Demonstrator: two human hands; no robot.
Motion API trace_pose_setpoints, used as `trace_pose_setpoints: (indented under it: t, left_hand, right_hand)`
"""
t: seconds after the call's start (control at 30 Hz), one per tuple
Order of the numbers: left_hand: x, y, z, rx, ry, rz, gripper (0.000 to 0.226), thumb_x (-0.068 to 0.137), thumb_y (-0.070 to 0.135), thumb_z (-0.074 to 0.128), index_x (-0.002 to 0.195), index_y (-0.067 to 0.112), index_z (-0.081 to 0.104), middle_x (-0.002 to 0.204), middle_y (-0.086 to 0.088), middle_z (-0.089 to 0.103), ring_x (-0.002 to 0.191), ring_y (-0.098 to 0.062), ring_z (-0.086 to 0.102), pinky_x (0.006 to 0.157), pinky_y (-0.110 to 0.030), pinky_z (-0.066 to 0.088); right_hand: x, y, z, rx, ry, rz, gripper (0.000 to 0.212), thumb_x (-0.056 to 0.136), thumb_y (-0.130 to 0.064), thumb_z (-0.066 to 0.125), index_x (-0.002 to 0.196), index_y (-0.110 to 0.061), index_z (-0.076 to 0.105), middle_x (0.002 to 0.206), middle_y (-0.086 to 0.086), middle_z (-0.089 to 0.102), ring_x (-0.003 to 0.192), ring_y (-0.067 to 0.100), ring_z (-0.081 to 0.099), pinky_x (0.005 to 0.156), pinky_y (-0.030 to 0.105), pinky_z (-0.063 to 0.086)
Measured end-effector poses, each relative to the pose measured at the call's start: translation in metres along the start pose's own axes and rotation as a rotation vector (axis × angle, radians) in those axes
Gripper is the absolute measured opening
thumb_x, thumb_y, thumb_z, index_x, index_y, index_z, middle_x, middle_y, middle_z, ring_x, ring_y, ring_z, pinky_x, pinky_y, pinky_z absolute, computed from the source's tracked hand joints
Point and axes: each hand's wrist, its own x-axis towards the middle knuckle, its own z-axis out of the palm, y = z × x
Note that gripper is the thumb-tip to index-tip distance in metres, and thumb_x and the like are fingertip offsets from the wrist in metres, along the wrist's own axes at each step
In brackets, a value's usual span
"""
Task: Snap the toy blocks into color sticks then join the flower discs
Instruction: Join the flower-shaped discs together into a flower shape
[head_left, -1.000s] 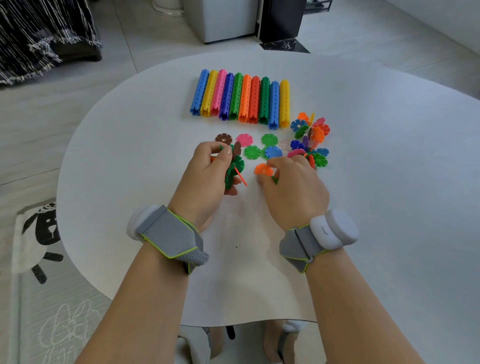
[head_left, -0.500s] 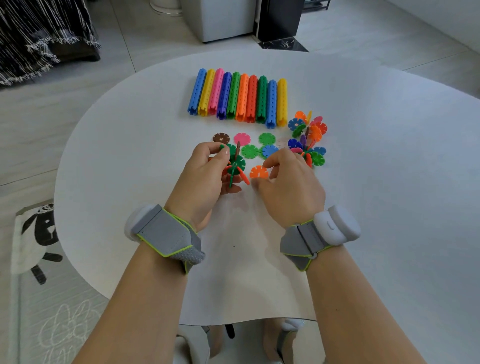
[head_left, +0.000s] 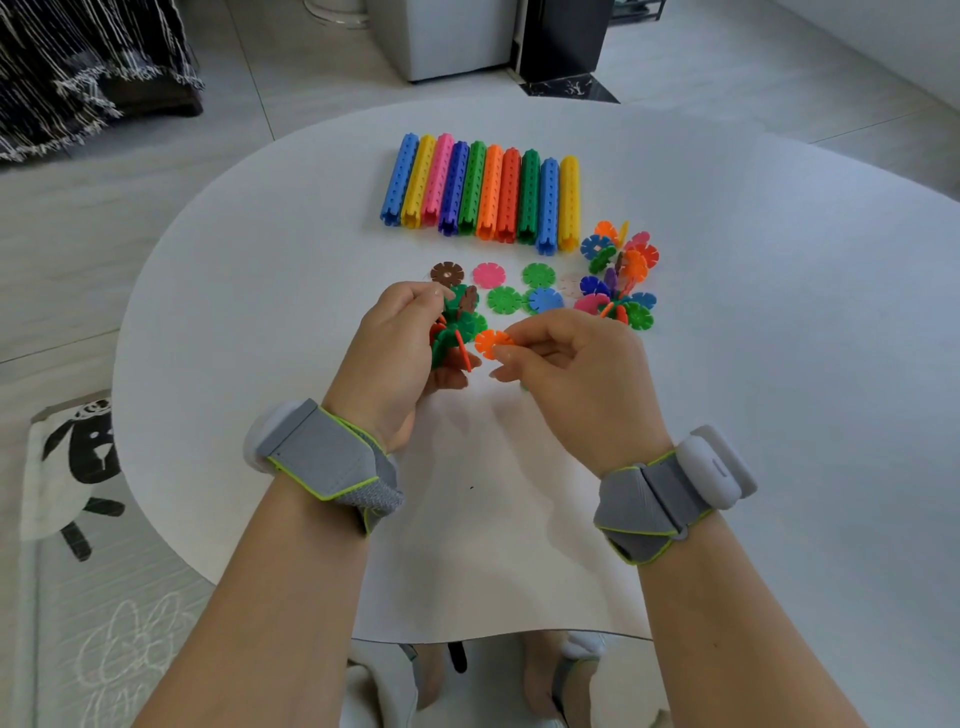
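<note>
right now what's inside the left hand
A cluster of joined green, orange and brown plastic flower discs, gripped by the left hand. The hand covers the cluster's left side, so the disc count cannot be told.

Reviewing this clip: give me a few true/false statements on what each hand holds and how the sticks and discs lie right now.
1. The right hand pinches an orange disc. True.
2. The left hand holds nothing. False: it grips a cluster of joined discs, green, brown and orange.
3. The color sticks lie side by side in one row. True.
4. The pink disc sits on top of the sticks. False: it lies flat on the table, nearer the person than the sticks.
5. A second cluster rests on the table right of the loose discs. True.
</note>
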Motion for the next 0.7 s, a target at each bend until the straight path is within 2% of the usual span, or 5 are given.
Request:
trace_pose_setpoints:
  t: [0.1, 0.33, 0.5, 0.7]
  left_hand:
    - [0.0005, 0.0001, -0.0005, -0.020, -0.004, -0.004, 0.022, 0.100, 0.020, 0.035, 0.090, 0.018, 0.055, 0.085, -0.012, 0.056, 0.059, -0.020, 0.056, 0.046, -0.023, 0.048]
    - [0.0013, 0.0006, -0.0020, -0.017, 0.013, -0.007, 0.024, 0.100, 0.020, 0.035, 0.086, 0.018, 0.055, 0.080, -0.010, 0.056, 0.053, -0.017, 0.054, 0.046, -0.025, 0.043]
    - [0.0029, -0.0002, -0.0024, 0.005, 0.015, -0.006, 0.023, 0.099, 0.019, 0.037, 0.087, 0.018, 0.055, 0.081, -0.009, 0.053, 0.054, -0.020, 0.052, 0.048, -0.027, 0.040]
    - [0.0028, -0.0017, -0.0018, 0.063, -0.012, 0.002, 0.017, 0.099, 0.022, 0.037, 0.096, 0.016, 0.053, 0.089, -0.011, 0.052, 0.058, -0.021, 0.052, 0.050, -0.028, 0.040]
  right_hand:
    - [-0.0013, -0.0017, 0.0024, 0.009, 0.012, -0.033, 0.008, 0.084, -0.013, 0.068, 0.082, -0.020, 0.067, 0.074, -0.010, 0.070, 0.066, 0.001, 0.068, 0.069, 0.018, 0.055]
    - [-0.0023, -0.0033, 0.0053, -0.044, 0.004, -0.066, 0.010, 0.086, -0.013, 0.066, 0.084, -0.022, 0.063, 0.076, -0.010, 0.069, 0.062, 0.002, 0.067, 0.068, 0.024, 0.057]
    - [-0.0016, -0.0017, 0.0046, -0.147, 0.031, -0.138, 0.016, 0.089, -0.015, 0.062, 0.102, -0.018, 0.071, 0.076, -0.014, 0.067, 0.063, 0.001, 0.065, 0.071, 0.020, 0.055]
    - [-0.0004, 0.0002, 0.0058, -0.174, 0.042, -0.175, 0.021, 0.090, -0.011, 0.060, 0.108, -0.018, 0.070, 0.085, -0.006, 0.070, 0.070, -0.002, 0.067, 0.075, 0.015, 0.052]
